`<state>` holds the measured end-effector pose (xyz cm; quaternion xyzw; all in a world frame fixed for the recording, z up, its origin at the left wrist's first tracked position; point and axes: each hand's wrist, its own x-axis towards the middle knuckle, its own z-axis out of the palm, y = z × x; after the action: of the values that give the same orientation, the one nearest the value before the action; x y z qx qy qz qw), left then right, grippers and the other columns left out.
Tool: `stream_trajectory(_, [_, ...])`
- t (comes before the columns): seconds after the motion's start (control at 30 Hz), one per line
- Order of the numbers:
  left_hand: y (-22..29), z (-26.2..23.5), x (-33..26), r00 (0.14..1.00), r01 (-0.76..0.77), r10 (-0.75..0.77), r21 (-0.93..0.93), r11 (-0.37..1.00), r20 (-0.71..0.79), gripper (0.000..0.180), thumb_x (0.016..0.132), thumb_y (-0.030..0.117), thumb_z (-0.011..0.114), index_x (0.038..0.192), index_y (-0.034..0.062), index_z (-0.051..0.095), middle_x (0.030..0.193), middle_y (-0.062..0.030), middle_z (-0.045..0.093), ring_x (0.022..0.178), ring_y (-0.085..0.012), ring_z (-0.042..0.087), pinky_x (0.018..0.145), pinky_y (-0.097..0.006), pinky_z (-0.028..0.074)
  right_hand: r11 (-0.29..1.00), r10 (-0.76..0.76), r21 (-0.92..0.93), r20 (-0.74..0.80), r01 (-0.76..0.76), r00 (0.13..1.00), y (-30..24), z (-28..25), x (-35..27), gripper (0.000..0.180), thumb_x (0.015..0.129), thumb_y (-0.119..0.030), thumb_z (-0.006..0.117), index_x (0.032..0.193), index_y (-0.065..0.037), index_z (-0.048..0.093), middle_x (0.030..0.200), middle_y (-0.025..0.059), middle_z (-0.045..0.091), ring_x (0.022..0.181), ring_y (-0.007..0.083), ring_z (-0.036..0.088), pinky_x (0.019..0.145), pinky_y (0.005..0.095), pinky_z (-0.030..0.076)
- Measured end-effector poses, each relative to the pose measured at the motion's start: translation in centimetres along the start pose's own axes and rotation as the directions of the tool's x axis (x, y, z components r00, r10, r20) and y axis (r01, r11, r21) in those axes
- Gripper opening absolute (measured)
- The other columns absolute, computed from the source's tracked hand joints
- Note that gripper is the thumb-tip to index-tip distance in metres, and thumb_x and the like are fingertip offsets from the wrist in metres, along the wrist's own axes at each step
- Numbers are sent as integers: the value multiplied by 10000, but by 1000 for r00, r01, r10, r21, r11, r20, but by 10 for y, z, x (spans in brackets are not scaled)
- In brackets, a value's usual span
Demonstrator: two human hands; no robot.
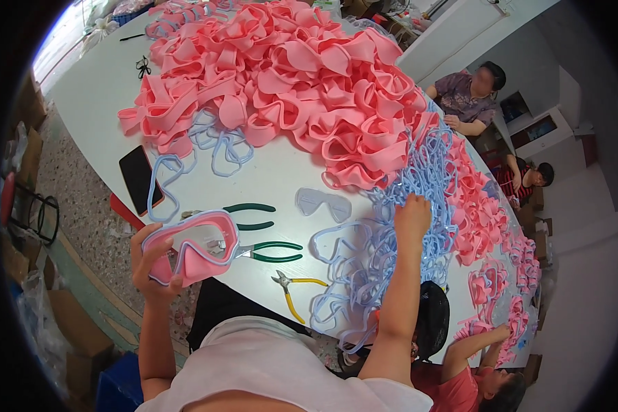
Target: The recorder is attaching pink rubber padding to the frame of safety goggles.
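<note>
My left hand (152, 271) grips a pink swim mask body (200, 266) with a light-blue rim fitted along its edge, held up over the near left edge of the table. Thumb and fingers close on its left side. My right hand (413, 211) reaches forward into a tangled heap of light-blue rim loops (429, 175); its fingers are curled down among them, and what they hold is hidden. Between the hands lies a clear mask lens (323, 204). Loose blue loops (340, 244) spread beside my right forearm.
A big mound of pink mask bodies (281, 69) covers the far table (89, 89). Green-handled pliers (276, 251) and yellow-handled cutters (288, 292) lie close to me. A black phone (137, 178) rests at left. Co-workers (470, 96) sit along the right, one person (460, 364) quite near.
</note>
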<state>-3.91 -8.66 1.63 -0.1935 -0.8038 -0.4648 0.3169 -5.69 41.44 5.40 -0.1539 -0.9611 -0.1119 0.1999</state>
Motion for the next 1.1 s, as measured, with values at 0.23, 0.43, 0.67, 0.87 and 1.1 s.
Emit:
stream_trajectory(0.23, [1,2,-3,1000,14,-14,-8,1000,-18,640,828,637,579,1038,42,681,1176,-236,578,1065,-359,585,869,-460,483,878,472,33,116,-478,874,51,14,11,445,766,-398,748,944,-5,636,926,193,679,885,393,654,748,473,518])
stream_trajectory(0.43, [4,0,-3,1000,9,-9,6,1000,-10,626,829,627,578,1034,44,684,1168,-233,582,1057,-358,590,867,-453,480,832,383,287,321,-474,866,108,46,21,406,771,-327,730,1023,-18,657,908,166,706,898,363,669,783,452,524])
stream_trajectory(0.67, [4,0,-7,1000,20,-20,-1,1000,-7,618,827,620,584,1018,41,680,1167,-233,576,1069,-362,581,874,-453,471,857,402,258,210,-447,892,103,30,14,390,741,-314,768,992,-29,679,871,135,706,837,294,679,751,404,512])
stream_trajectory(0.87, [3,-1,-7,1000,30,-30,-6,1000,1,613,825,616,585,1017,41,678,1162,-238,574,1058,-357,582,866,-453,476,830,394,442,-33,-340,919,83,-54,11,185,808,-178,727,847,-2,689,779,122,684,667,230,643,627,365,488])
stream_trajectory(1.1, [3,2,-8,999,36,-36,-23,999,14,623,820,619,586,1021,37,677,1162,-239,574,1062,-362,584,874,-457,478,751,530,597,-290,-282,797,61,-93,0,177,889,-121,635,1010,8,644,698,105,658,561,190,625,541,323,486])
